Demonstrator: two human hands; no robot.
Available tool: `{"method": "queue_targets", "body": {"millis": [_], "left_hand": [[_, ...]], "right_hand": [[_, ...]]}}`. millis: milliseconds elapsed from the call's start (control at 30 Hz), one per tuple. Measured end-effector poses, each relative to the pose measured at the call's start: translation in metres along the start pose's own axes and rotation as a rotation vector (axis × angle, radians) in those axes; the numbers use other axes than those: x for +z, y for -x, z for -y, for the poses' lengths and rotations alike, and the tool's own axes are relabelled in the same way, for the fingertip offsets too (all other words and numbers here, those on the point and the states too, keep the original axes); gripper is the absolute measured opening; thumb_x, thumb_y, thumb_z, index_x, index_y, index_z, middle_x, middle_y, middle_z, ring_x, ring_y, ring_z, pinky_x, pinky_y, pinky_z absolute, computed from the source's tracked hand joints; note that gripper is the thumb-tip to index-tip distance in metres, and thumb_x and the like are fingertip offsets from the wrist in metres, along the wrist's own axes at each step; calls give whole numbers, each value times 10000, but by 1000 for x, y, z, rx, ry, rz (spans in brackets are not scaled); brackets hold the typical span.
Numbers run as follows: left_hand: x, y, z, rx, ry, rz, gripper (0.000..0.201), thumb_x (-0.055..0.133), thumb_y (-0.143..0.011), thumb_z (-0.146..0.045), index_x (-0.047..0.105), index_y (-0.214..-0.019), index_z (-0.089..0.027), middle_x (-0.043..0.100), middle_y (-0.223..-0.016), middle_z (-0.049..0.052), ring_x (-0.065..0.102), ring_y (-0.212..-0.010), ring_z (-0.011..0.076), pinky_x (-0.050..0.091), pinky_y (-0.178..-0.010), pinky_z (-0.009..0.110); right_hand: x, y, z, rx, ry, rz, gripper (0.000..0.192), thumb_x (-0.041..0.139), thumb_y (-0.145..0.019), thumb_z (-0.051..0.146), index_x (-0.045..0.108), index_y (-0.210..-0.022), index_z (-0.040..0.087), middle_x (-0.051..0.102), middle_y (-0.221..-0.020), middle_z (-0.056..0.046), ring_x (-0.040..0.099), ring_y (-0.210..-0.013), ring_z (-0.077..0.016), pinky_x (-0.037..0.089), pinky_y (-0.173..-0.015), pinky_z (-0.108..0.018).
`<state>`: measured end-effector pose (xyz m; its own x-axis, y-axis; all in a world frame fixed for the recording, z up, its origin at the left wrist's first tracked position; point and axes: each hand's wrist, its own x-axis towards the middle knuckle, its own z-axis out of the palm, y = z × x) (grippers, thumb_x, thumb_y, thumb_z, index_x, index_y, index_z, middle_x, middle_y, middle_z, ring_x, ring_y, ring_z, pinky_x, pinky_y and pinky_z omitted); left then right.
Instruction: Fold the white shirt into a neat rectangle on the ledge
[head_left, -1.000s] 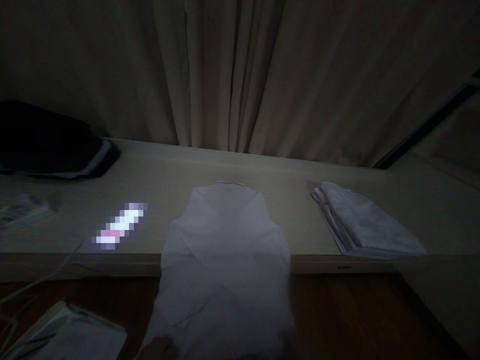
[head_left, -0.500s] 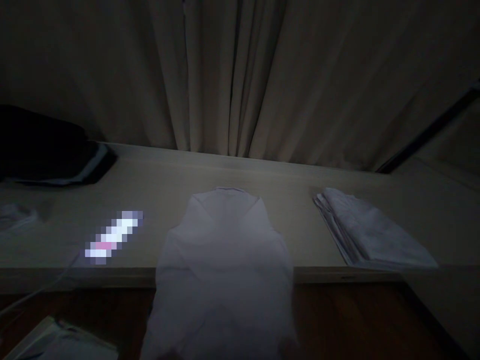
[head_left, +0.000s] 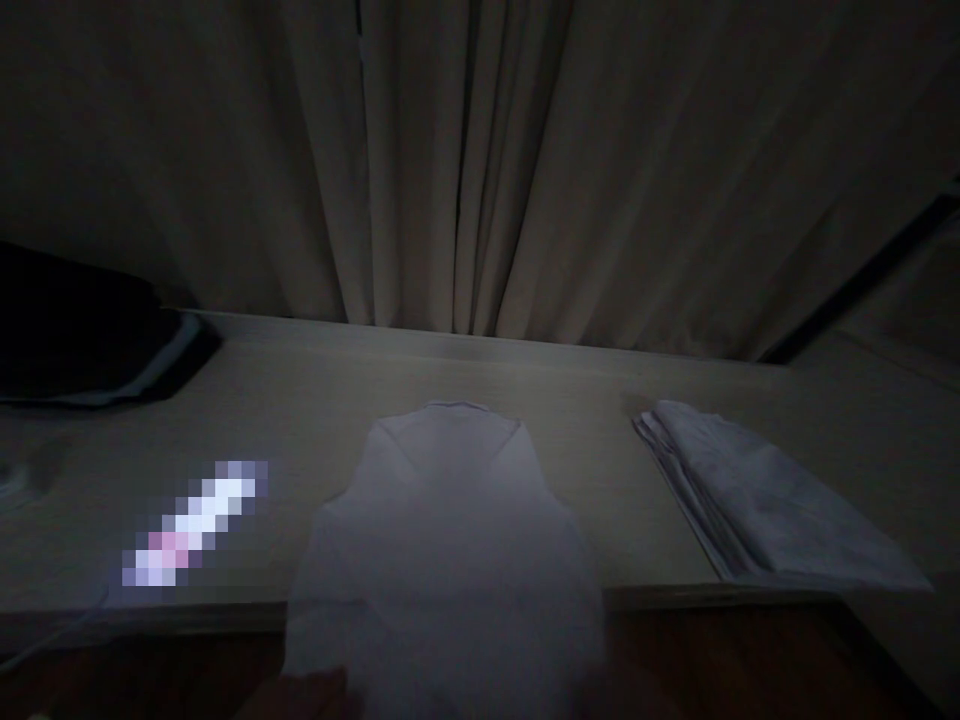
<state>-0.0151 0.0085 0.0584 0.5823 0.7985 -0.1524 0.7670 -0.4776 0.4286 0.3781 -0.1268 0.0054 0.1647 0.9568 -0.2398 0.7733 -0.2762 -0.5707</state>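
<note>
A pale, light-coloured shirt (head_left: pixel 457 530) lies in the middle with its collar end on the table, its lower part reaching past the front edge toward me. My left hand (head_left: pixel 311 692) is closed on the shirt's lower left side, at the bottom of the view. At the lower right side, my right hand (head_left: pixel 607 690) is dark and blurred; it appears to grip the cloth there. The shirt's near end is cut off by the view's lower edge. On the right of the table rests a stack of folded pale cloths (head_left: pixel 772 500).
A glowing, pixelated long object (head_left: pixel 195 525) lies on the table (head_left: pixel 300 400) at left, with a cable (head_left: pixel 60 635) running off it. A black bag-like thing (head_left: pixel 75 330) sits at the far left. Curtains (head_left: pixel 420 200) hang behind. The room is dim.
The view has tilted up and moved closer, so the table sits lower. The shirt is spread slightly wider, and my left hand shows more clearly at its side.
</note>
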Motion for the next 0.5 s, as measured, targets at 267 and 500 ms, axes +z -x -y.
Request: {"method": "queue_targets", "body": {"millis": [267, 500], "left_hand": [[-103, -124, -16, 74, -286, -131, 426, 282, -931, -437, 629, -817, -218, 699, -787, 25, 641, -712, 166, 435, -659, 274], [-144, -262, 2, -7, -369, -109, 414, 261, -916, -467, 600, -946, -231, 712, -955, 78, 660, -841, 224, 446, -711, 322]], "right_hand": [[-141, -141, 86, -594, 791, -147, 321, 383, -951, 347, 635, -818, 201, 692, -746, -60, 618, -672, -159, 372, -609, -263], [-163, -298, 118, -452, 848, -127, 372, 298, -961, 446, 584, -988, 209, 717, -909, -88, 665, -813, -198, 415, -676, -275]]}}
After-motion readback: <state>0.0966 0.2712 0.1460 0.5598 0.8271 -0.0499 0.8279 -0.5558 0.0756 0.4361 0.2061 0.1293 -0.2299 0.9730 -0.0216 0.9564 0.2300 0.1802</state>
